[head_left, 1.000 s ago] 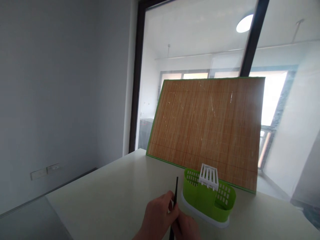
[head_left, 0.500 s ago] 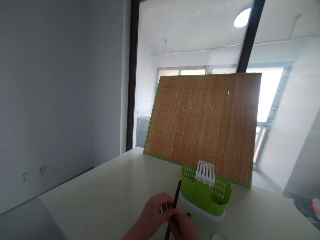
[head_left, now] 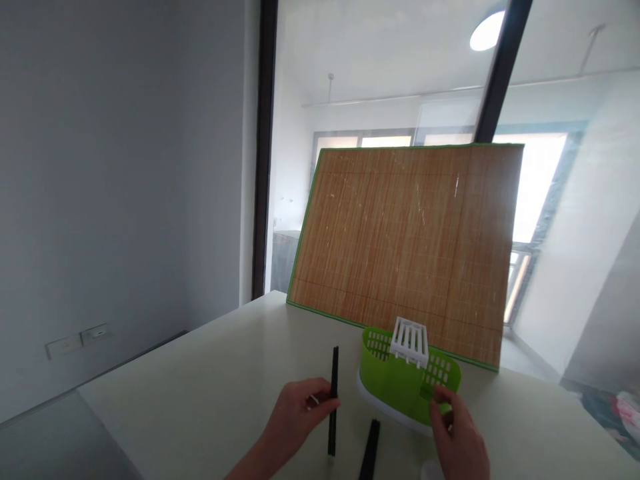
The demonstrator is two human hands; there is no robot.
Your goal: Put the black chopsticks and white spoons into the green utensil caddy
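Observation:
My left hand (head_left: 305, 410) pinches a few black chopsticks (head_left: 334, 380) between thumb and fingers, held nearly upright above the white table. My right hand (head_left: 459, 427) is at the front right of a green utensil holder (head_left: 395, 387). Its thumb and index finger close on the holder's low front rim. The holder has slotted back walls, a white base and a white slatted rack (head_left: 410, 342) across its middle. Between my hands, a bundle of black chopsticks (head_left: 370, 447) lies on the table, cut off by the lower picture edge.
A bamboo mat (head_left: 405, 247) with green edging leans behind the holder against a dark-framed glass partition. A small white item (head_left: 431, 471) shows partly at the bottom edge beside my right hand. The white table (head_left: 200, 400) runs to a grey wall at left.
My hands have come apart. My left hand has moved slightly left with the chopsticks, now more upright. My right hand has let go of them and moved right to the holder, uncovering the bundle.

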